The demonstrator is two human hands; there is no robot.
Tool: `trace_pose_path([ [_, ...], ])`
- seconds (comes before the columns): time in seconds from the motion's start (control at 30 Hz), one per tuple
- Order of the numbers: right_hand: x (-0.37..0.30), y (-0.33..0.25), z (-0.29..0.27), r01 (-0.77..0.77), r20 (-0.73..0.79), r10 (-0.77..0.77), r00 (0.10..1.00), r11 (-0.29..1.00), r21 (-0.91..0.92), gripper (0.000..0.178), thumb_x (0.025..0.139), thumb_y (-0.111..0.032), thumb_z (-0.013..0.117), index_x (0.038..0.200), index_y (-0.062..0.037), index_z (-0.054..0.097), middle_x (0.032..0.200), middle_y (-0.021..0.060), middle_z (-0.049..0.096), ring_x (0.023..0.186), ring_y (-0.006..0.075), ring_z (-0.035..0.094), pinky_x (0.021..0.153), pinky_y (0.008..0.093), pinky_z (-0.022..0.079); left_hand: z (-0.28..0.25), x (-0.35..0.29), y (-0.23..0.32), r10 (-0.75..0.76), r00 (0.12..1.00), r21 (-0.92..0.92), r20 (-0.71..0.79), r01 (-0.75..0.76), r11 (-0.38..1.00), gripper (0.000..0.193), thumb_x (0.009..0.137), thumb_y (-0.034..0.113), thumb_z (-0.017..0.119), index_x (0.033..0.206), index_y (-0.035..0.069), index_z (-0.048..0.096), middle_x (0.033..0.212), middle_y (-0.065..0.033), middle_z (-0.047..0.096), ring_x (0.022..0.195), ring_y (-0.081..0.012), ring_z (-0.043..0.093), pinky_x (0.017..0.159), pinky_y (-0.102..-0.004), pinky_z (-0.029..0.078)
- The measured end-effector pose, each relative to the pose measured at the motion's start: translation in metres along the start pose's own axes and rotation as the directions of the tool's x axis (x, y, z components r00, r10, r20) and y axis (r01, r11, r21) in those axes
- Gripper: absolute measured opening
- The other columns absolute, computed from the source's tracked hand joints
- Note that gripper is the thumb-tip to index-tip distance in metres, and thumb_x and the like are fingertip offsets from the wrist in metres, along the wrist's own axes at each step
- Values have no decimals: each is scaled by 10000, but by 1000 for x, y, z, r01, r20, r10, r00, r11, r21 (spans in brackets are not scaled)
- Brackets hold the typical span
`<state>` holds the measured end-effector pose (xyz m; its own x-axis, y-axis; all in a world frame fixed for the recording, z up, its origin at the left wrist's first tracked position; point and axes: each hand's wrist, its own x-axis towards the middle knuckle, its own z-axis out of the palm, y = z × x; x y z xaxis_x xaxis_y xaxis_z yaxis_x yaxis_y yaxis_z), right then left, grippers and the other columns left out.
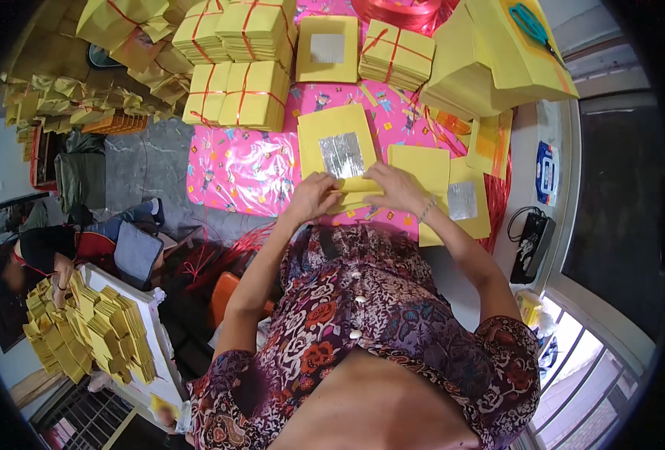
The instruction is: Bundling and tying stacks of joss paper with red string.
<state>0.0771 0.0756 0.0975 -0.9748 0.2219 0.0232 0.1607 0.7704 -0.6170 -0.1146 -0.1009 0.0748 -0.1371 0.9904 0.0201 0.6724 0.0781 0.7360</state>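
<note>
A sheet of yellow paper with a silver foil square lies in front of me on the pink table. Its near edge is turned up in a fold between my hands. My left hand pinches that fold at its left end, fingers curled. At the right end my right hand, with a bracelet at the wrist, has its fingers bent over the same edge. Close by on the right are a plain yellow sheet and a partly covered sheet with a foil square.
Yellow paper bundles tied with red string stand at the far left, another bundle at the far middle. Teal-handled scissors lie on a tall paper pile. At the left, a person sits by a white table holding folded yellow paper.
</note>
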Motion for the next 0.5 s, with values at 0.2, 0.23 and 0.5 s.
trace_pose_path([
  [0.2,6,9,13,103,59,-96,994,986,-133,219,857,-263,626,991,-99,574,810,78,559,771,287,608,699,418,492,5,0,1,-36,999,135,-23,38,990,232,895,257,595,1041,77,601,827,-154,628,786,-342,619,693,-427,504],
  [0.23,9,13,12,108,55,-101,993,985,-138,219,857,-263,626,991,-99,574,810,78,559,771,287,608,699,418,492,3,0,1,-57,998,134,-9,58,989,260,903,274,598,1068,72,602,836,-148,648,800,-323,644,706,-409,518],
  [0.5,73,31,-26,-15,244,-12,970,994,107,218,884,-272,593,968,-76,639,855,108,655,808,320,627,706,415,485,-21,6,16,-184,938,-154,-294,144,977,419,872,224,609,1238,41,518,1189,-203,549,1110,-363,540,926,-434,441],
])
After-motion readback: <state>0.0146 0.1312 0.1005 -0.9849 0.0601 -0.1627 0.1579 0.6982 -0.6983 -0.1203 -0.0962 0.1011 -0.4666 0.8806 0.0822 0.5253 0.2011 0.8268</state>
